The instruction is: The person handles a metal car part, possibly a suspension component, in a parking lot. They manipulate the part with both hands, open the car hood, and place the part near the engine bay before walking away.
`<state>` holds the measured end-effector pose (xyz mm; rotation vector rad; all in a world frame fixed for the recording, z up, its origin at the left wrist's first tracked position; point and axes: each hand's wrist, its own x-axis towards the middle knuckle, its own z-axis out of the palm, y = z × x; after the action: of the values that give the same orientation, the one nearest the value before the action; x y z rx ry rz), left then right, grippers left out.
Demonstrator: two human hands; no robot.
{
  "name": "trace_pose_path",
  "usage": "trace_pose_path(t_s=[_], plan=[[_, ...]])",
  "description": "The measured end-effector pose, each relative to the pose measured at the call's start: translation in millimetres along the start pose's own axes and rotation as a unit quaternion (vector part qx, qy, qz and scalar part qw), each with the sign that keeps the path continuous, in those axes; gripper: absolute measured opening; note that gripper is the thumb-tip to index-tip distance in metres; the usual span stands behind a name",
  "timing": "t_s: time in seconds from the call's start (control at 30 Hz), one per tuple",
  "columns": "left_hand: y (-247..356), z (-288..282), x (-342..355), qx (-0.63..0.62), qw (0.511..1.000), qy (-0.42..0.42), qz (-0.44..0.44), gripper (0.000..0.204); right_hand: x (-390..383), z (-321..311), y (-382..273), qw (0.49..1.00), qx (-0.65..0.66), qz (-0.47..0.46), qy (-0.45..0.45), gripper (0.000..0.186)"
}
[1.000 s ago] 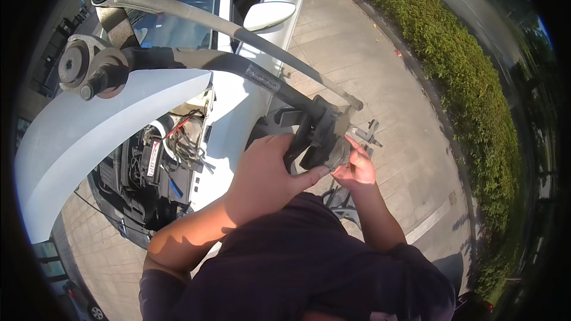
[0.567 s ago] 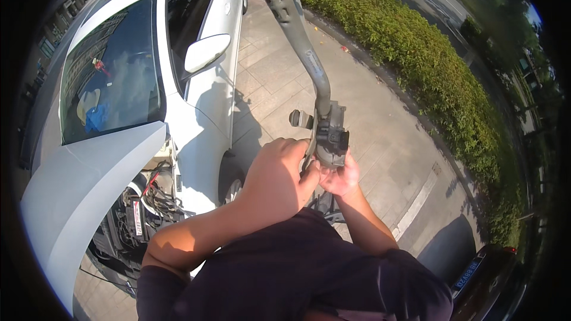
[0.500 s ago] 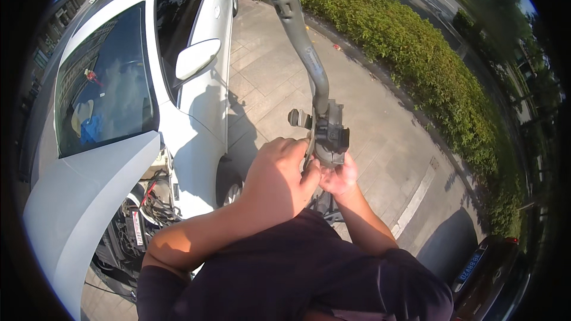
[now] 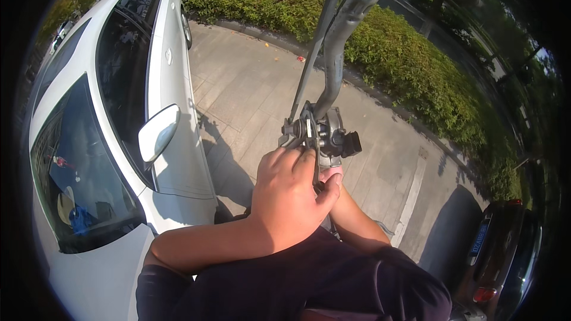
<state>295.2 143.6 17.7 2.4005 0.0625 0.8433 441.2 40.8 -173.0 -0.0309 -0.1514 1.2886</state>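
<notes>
The left hand gripped the near end of a long, bent, grey metal part, out past the dark shirt. The right hand mostly hid behind it; I couldn't tell its grip. The part leaned more right than before. Farther left, the shiny white car no longer showed its engine.

left grip: back of hand uppermost, fingers curled closed, thumb pointing forward and right | left forearm: bare, near level, elbow bent | right grip: mostly hidden, finger pose unclear | right forearm: bare, slanting forward and leftward
</notes>
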Motion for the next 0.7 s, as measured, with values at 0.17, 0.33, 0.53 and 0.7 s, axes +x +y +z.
trace_pose_path(t_s=[0.17,0.33,0.53,0.7], plan=[[-33.5,7.3,61.2,-0.036,0.999,-0.022,0.033,0.045,34.3,9.4,-33.6,0.991,-0.064,-0.096,0.061,0.057],[-51.5,32.8,97.6,-0.050,0.995,-0.025,0.077,0.046,51.0,-0.6,-67.3,0.994,0.060,-0.056,-0.069,0.057],[-65.8,75.2,165.6,-0.057,0.994,-0.041,0.085,0.048,75.1,10.8,-123.3,0.982,-0.023,-0.160,0.099,0.050],[-74.4,122.5,224.3,-0.047,0.995,-0.042,0.076,0.044,99.3,-28.7,-208.5,0.986,-0.074,-0.152,0.000,0.051]])
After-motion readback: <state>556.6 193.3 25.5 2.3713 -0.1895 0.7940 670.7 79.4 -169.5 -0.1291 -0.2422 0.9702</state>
